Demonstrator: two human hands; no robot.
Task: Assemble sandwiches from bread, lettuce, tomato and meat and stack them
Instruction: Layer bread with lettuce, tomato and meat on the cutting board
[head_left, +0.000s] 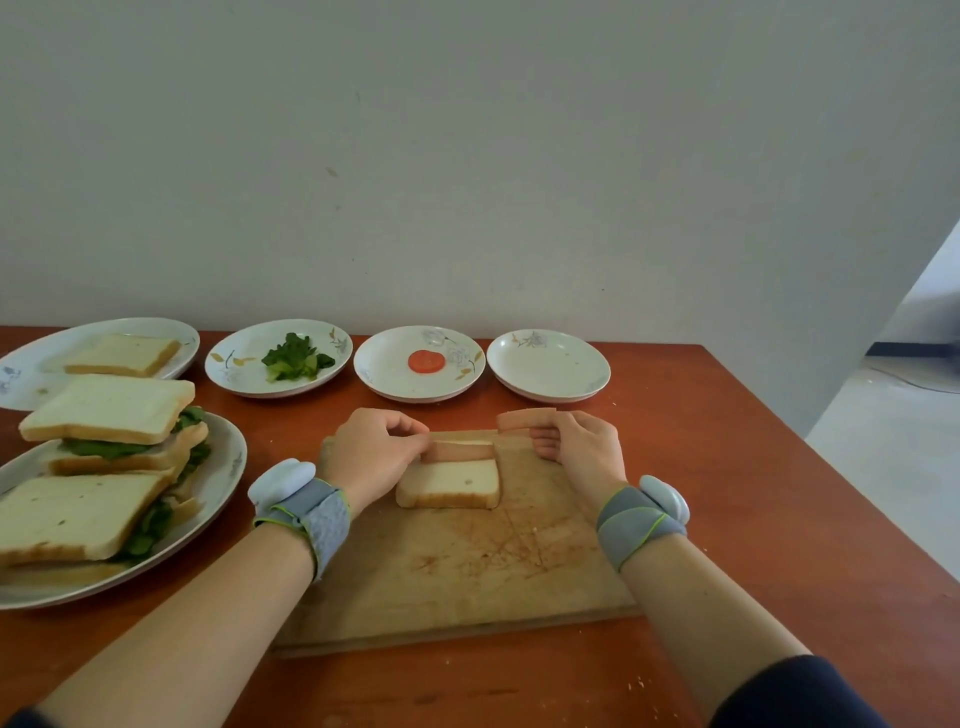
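Hands each pinch a meat strip: left (371, 452) lays one (460, 451) on bread (452, 486), right (579, 441) lifts another (522, 420)

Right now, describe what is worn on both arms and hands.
Both hands are bare. The left wrist band and the right wrist band are grey fabric with lime-green edging, each carrying a rounded pale blue-white pod. Dark sleeves sit pushed up near the elbows.
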